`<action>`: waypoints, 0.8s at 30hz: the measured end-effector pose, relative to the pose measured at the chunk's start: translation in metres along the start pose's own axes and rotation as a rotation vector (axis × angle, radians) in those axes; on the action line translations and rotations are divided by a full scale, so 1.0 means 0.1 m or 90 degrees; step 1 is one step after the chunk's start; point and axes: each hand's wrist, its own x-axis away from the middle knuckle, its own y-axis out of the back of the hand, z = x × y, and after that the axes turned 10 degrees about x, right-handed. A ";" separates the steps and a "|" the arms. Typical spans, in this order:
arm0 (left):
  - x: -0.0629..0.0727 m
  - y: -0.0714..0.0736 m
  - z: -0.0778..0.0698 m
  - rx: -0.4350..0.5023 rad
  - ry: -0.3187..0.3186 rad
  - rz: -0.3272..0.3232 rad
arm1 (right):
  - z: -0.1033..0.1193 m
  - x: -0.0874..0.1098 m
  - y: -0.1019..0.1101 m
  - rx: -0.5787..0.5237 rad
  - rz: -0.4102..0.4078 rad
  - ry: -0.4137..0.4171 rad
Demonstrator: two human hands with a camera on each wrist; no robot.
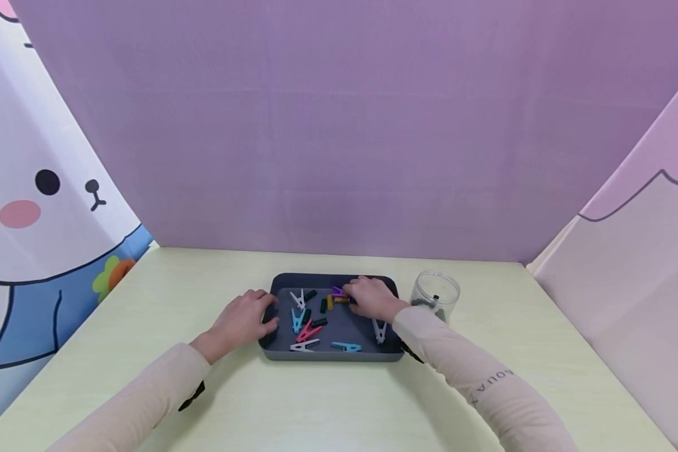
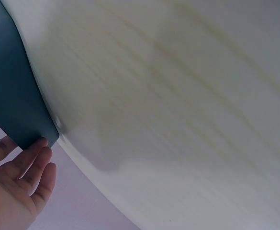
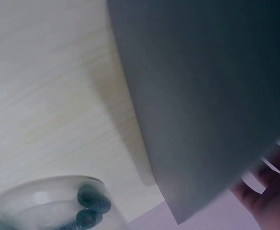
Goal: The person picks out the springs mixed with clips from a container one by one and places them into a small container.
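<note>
Closest up are the beige sleeves: left one [image 1: 130, 402] from the bottom left, right one [image 1: 491, 383] from the bottom right, both slanting inward to a grey tray [image 1: 339, 356] just below center. Left hand [image 1: 245, 320] is kinda draped over the tray's left edge, fingers loosely bent and a bit apart, touching it. Right hand [image 1: 373, 298] dips palm-down into the tray's upper right, by a purple clip [image 1: 337, 291]; can't tell how far its fingers are parted or if they've got anything. Pink clip [image 1: 309, 331] sits lower left inside.
</note>
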 end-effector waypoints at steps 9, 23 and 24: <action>0.00 0.01 0.00 -0.005 0.003 0.007 | 0.00 -0.02 -0.01 -0.028 0.005 0.002; 0.00 0.00 0.00 -0.004 -0.001 0.003 | -0.02 -0.05 0.04 -0.086 0.045 0.002; 0.00 0.00 0.00 -0.004 -0.001 0.003 | -0.02 -0.05 0.04 -0.090 0.048 0.004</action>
